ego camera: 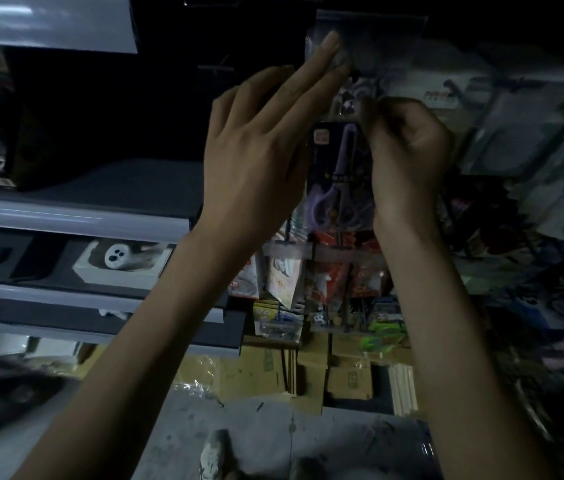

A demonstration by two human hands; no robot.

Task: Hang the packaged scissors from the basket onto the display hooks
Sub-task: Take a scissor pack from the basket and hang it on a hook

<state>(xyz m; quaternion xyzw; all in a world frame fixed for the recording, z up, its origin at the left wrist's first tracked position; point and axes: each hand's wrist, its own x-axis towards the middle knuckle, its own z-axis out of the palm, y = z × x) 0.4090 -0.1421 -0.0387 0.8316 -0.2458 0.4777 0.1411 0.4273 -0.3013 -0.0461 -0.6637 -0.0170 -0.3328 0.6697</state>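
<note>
In the head view, 2 bare forearms were seen raised toward a dim display wall. The left hand (259, 150) was held with its fingers straight and slightly spread, the index and middle fingertips laid against a clear plastic packet (377, 39) hanging at the top of the wall; nothing was gripped by it. The right hand (408, 147) was seen with its fingers curled together, pinched on the upper right edge of the packaged scissors (339, 178) – a dark card with purple-handled scissors, held upright between the 2 hands, just below the clear packet. Whether the card's top was on a hook could not be told – that spot was dark and partly covered by the fingers.

Below the card, red and white hanging packets (325, 282) were seen in a row, and under them cardboard boxes (342, 372) on the grey floor (256, 427). On the left, grey shelves (66, 216) were stacked, with a white object in a tray (117, 259) on 1 of them. A shoe (214, 455) was visible at the bottom edge.
</note>
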